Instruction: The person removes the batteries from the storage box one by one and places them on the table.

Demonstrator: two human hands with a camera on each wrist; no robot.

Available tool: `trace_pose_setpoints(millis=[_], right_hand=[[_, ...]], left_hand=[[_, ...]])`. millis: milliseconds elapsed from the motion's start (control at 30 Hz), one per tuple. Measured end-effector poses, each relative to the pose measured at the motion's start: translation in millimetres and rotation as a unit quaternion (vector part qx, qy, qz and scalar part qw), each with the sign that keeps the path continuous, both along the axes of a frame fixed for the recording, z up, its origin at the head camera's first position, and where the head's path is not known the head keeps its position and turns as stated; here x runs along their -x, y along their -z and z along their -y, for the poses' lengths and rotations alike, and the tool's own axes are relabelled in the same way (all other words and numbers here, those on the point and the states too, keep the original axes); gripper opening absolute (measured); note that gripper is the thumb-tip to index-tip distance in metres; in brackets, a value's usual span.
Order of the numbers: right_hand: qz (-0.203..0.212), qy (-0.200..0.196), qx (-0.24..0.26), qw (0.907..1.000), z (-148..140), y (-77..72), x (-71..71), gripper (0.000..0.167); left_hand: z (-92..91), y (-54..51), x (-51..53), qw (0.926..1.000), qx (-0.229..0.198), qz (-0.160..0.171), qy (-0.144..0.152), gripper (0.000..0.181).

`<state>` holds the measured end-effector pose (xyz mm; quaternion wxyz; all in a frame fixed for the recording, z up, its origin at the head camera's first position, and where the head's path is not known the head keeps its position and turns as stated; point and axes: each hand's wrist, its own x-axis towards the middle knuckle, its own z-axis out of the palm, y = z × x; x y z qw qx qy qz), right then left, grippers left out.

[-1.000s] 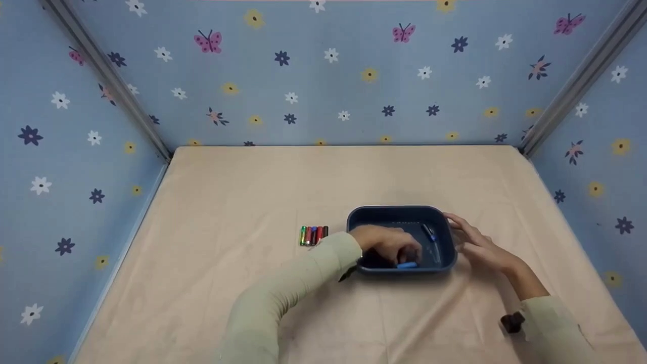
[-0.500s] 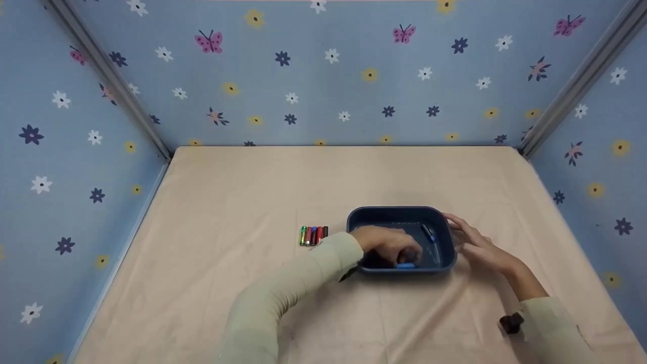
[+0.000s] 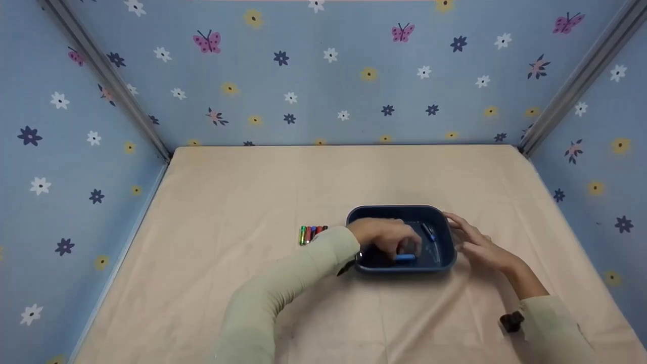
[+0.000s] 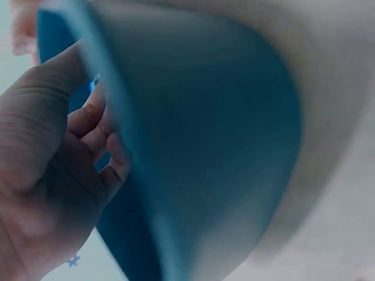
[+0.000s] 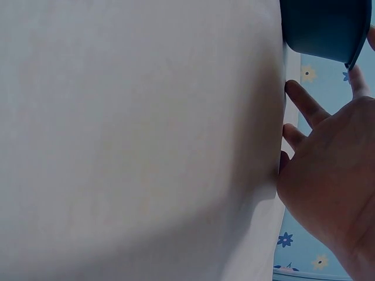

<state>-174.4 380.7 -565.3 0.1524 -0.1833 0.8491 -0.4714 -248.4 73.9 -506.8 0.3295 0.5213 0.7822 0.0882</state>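
Observation:
A dark blue plastic tub (image 3: 402,270) sits right of the table's middle. My left hand (image 3: 386,236) reaches in over its left wall and pinches a small blue battery (image 3: 405,257) above the floor of the tub. In the left wrist view the left hand (image 4: 55,146) has curled fingers, and only a speck of blue shows by the thumb. Another blue and black battery (image 3: 428,232) lies in the tub's right part. My right hand (image 3: 482,247) steadies the tub's right wall, with extended fingers; its fingers (image 5: 307,105) also appear in the right wrist view.
Left of the tub, several batteries (image 3: 309,235) in green, red, blue and black lie side by side in a row, partly covered by the left sleeve (image 3: 303,280). A beige cloth (image 3: 227,202) covers the table. Patterned blue walls (image 3: 328,76) enclose the back and sides.
My left hand has risen slightly from the tub's near side, and the blue battery has come with it, farther from the front wall. The right hand stays put.

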Motion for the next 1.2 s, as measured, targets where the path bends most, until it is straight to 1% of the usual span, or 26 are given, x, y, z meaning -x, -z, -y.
trace_pose_setpoints(millis=[100,233,333,467,667,800,933,1033,1200], right_hand=[[-0.002,0.001,-0.009,1.0,0,-0.3,0.2,0.083],[-0.006,-0.003,-0.014,0.9999,1,-0.4,1.1,0.084],[-0.005,-0.008,-0.004,1.0,2,-0.9,2.8,0.083],[-0.007,-0.008,-0.002,0.9999,2,-1.7,4.4,0.083],[-0.015,-0.006,-0.02,0.9997,1,-1.5,4.2,0.085],[-0.016,-0.009,-0.01,0.9998,0,-1.1,3.0,0.085],[-0.021,-0.012,0.006,0.9997,0,-0.9,1.8,0.083],[-0.022,-0.01,0.0,0.9997,0,-0.6,1.5,0.084],[-0.025,-0.005,-0.007,0.9996,1,0.2,1.2,0.085]], left_hand=[[2.5,-7.7,3.5,0.9999,-0.002,-0.004,-0.01,0.054],[6.2,-15.1,7.7,0.9999,-0.006,0.002,-0.008,0.053],[10.1,-20.1,10.1,0.9999,-0.008,0.009,-0.008,0.052],[17.7,-27.1,13.3,0.9997,-0.013,0.017,-0.012,0.053],[32.5,-38.7,14.9,0.9991,-0.031,0.016,-0.023,0.053],[43.5,-42.7,13.7,0.9992,-0.024,0.013,-0.028,0.053],[56.9,-45.5,12.8,0.998,-0.016,0.019,-0.058,0.053],[68.4,-47.0,12.4,0.9965,-0.025,0.029,-0.075,0.053],[87.4,-48.7,12.1,0.9952,-0.044,0.025,-0.084,0.052]])
